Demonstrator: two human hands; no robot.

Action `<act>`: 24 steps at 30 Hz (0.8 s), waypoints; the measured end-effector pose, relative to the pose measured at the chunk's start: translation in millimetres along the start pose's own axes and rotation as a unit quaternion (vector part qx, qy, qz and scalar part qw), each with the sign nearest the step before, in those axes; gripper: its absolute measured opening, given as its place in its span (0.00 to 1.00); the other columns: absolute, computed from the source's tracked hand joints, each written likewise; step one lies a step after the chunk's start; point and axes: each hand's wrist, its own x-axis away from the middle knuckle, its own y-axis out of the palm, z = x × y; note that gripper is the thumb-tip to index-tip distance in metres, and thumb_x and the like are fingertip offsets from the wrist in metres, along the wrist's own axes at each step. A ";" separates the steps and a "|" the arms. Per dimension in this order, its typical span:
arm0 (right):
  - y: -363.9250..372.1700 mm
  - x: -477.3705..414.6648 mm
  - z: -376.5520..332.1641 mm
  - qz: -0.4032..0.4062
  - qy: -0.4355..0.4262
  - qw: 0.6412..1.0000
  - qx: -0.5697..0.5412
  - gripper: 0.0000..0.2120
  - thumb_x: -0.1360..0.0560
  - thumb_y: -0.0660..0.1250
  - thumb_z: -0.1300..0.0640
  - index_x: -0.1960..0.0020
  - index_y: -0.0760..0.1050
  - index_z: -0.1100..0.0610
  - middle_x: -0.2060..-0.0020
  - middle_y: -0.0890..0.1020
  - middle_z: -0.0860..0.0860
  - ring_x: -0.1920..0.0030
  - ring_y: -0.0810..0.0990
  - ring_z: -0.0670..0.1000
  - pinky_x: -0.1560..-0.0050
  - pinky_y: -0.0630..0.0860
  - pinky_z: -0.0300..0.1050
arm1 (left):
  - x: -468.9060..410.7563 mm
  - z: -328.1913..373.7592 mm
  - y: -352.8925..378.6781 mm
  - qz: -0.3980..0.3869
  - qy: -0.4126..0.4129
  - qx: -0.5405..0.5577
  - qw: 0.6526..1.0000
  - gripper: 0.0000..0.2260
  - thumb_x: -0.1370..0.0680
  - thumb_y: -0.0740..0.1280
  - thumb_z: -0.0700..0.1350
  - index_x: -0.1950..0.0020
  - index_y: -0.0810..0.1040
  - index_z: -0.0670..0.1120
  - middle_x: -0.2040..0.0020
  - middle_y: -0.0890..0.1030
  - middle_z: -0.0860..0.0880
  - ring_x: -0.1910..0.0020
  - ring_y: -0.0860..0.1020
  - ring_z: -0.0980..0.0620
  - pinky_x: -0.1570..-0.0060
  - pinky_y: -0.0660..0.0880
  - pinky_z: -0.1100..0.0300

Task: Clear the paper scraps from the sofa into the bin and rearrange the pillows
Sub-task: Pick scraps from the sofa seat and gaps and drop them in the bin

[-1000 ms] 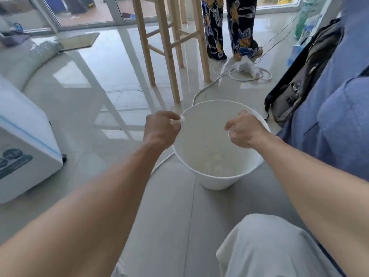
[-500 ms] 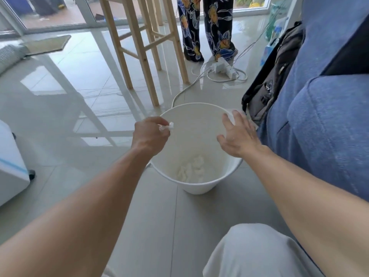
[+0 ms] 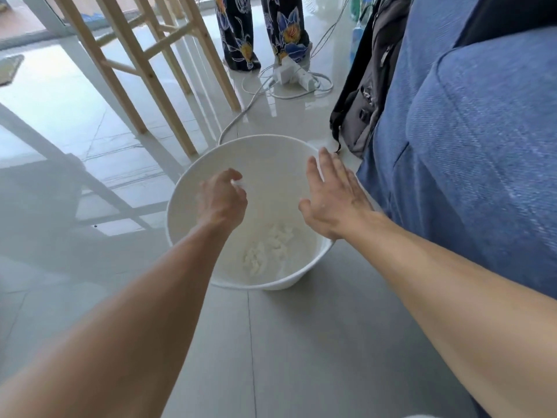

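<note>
A white round bin (image 3: 193,188) stands on the tiled floor beside the blue sofa (image 3: 470,140). Several crumpled white paper scraps (image 3: 268,248) lie at its bottom. My left hand (image 3: 221,197) hovers over the bin's left half, fingers pinched on a small white paper scrap (image 3: 239,183). My right hand (image 3: 333,194) is over the bin's right rim, flat, fingers spread, holding nothing. No pillows are in view.
A black backpack (image 3: 364,86) leans against the sofa end. Beyond the bin stand a wooden stool's legs (image 3: 156,73), a white power strip with cables (image 3: 292,75), and a person's legs in floral trousers (image 3: 262,31).
My right hand opened from a fist to a flat spread palm. My left hand moved from the bin's left rim to over its inside, still pinching the scrap. The camera came closer.
</note>
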 end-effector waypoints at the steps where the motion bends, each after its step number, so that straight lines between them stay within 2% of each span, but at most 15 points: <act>1: 0.5 -0.5 0.1 0.002 -0.002 1.000 -0.003 0.34 0.20 0.53 0.50 0.21 0.41 0.60 0.23 0.39 0.57 0.23 0.38 0.56 0.24 0.42 0.51 | 0.2 -0.1 6.2 -0.021 0.000 -0.014 1.000 0.15 0.20 0.60 0.43 0.35 0.77 0.51 0.38 0.79 0.45 0.44 0.74 0.46 0.45 0.69 0.58; 3: 2.9 -0.1 0.6 0.001 0.000 1.000 -0.003 0.33 0.20 0.53 0.50 0.21 0.42 0.59 0.23 0.39 0.57 0.23 0.38 0.56 0.25 0.42 0.51 | 0.6 -2.7 23.5 -0.129 0.004 -0.065 0.990 0.16 0.20 0.63 0.46 0.33 0.76 0.49 0.37 0.78 0.45 0.36 0.73 0.43 0.38 0.69 0.57; 4: 3.8 -0.2 0.5 0.002 -0.001 1.000 -0.001 0.33 0.20 0.53 0.51 0.21 0.42 0.59 0.23 0.39 0.57 0.23 0.38 0.56 0.25 0.42 0.51 | -0.1 -4.2 30.0 -0.202 -0.007 -0.081 0.976 0.16 0.21 0.64 0.48 0.33 0.76 0.48 0.38 0.79 0.46 0.37 0.75 0.43 0.39 0.71 0.57; 6: 3.8 0.1 1.0 0.002 -0.001 1.000 0.002 0.33 0.20 0.53 0.51 0.21 0.42 0.60 0.23 0.39 0.57 0.23 0.38 0.56 0.25 0.42 0.51 | 2.6 -3.4 36.3 -0.345 -0.068 -0.083 0.932 0.17 0.21 0.64 0.52 0.37 0.78 0.44 0.42 0.80 0.46 0.45 0.81 0.42 0.44 0.78 0.53; 8: 2.9 0.1 1.3 -0.001 -0.001 1.000 0.004 0.33 0.20 0.53 0.51 0.21 0.43 0.59 0.23 0.39 0.57 0.23 0.38 0.56 0.25 0.42 0.51 | 3.5 -4.1 37.3 -0.405 -0.083 -0.113 0.904 0.19 0.22 0.64 0.56 0.39 0.78 0.44 0.45 0.80 0.48 0.50 0.83 0.44 0.49 0.80 0.52; 9: 2.7 0.3 1.3 -0.002 -0.002 1.000 0.005 0.33 0.20 0.53 0.51 0.21 0.43 0.60 0.23 0.39 0.58 0.23 0.38 0.56 0.25 0.42 0.51 | 4.2 -4.9 37.0 -0.405 -0.063 -0.150 0.900 0.20 0.22 0.63 0.57 0.38 0.78 0.45 0.43 0.80 0.48 0.49 0.82 0.45 0.48 0.80 0.53; 11: 3.5 0.5 1.6 -0.005 -0.001 1.000 0.007 0.33 0.20 0.53 0.51 0.21 0.43 0.59 0.23 0.39 0.58 0.23 0.38 0.56 0.25 0.42 0.51 | 4.3 -6.9 35.6 -0.373 -0.004 -0.247 0.894 0.23 0.21 0.59 0.59 0.32 0.75 0.46 0.36 0.76 0.46 0.41 0.77 0.43 0.43 0.75 0.54; 13: 3.6 0.0 1.6 -0.007 0.000 1.000 0.009 0.33 0.20 0.53 0.52 0.21 0.42 0.59 0.23 0.39 0.58 0.23 0.38 0.56 0.25 0.43 0.52 | 4.1 -9.1 29.9 -0.334 0.039 -0.298 0.893 0.24 0.20 0.54 0.59 0.30 0.72 0.47 0.31 0.72 0.44 0.35 0.71 0.42 0.38 0.70 0.53; 19: -9.7 2.1 -0.9 -0.062 0.010 0.998 0.014 0.34 0.20 0.54 0.49 0.21 0.40 0.56 0.23 0.39 0.57 0.23 0.39 0.57 0.25 0.45 0.54 | 15.4 -8.0 -3.5 -0.219 0.030 -0.265 0.939 0.26 0.19 0.51 0.61 0.26 0.66 0.50 0.27 0.68 0.46 0.30 0.67 0.43 0.36 0.66 0.49; 24: -46.2 2.9 -11.7 -0.073 0.019 0.997 0.008 0.34 0.21 0.53 0.45 0.21 0.42 0.54 0.24 0.53 0.58 0.24 0.49 0.58 0.26 0.52 0.55 | 15.4 -3.0 -39.4 -0.137 0.060 -0.284 0.947 0.29 0.20 0.49 0.64 0.25 0.63 0.49 0.27 0.67 0.44 0.27 0.62 0.43 0.30 0.59 0.47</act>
